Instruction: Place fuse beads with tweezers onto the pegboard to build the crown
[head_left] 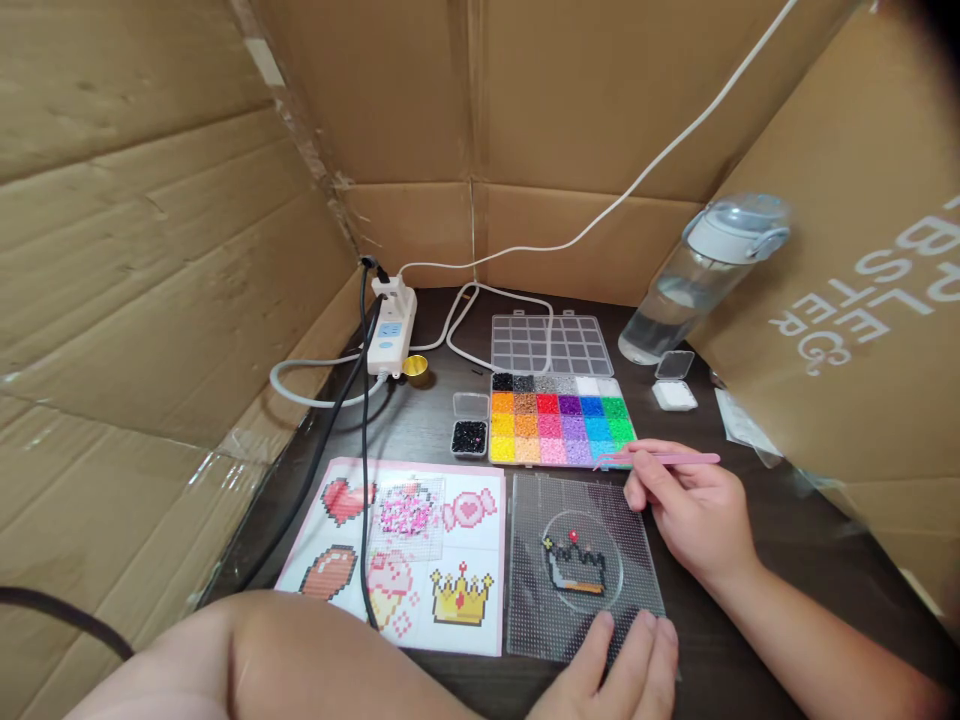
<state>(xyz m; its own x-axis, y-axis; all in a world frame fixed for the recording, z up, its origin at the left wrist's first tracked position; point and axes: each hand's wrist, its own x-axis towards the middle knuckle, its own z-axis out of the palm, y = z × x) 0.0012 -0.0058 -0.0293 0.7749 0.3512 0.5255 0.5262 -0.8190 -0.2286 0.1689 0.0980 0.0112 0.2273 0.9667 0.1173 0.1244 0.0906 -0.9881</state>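
My right hand (694, 510) pinches pink tweezers (686, 458), their tips pointing left over the lower right of the bead box (559, 425), which holds many colours. My left hand (619, 675) lies with fingers spread on the near edge of a clear pegboard (529, 620). On that board, inside a clear ring, sits a partly filled crown outline (576, 570) of black beads with a red bead group on top and yellow ones at its left tip. Left of the board lies a pattern sheet (491, 560) with a yellow crown, hearts and sweets.
A black bead case (469, 438) stands left of the bead box. Farther back are a power strip (391, 335), a gold cup (416, 370) and a water bottle (697, 275). Black cables (365, 450) cross the sheet. Cardboard walls (555, 120) enclose the table.
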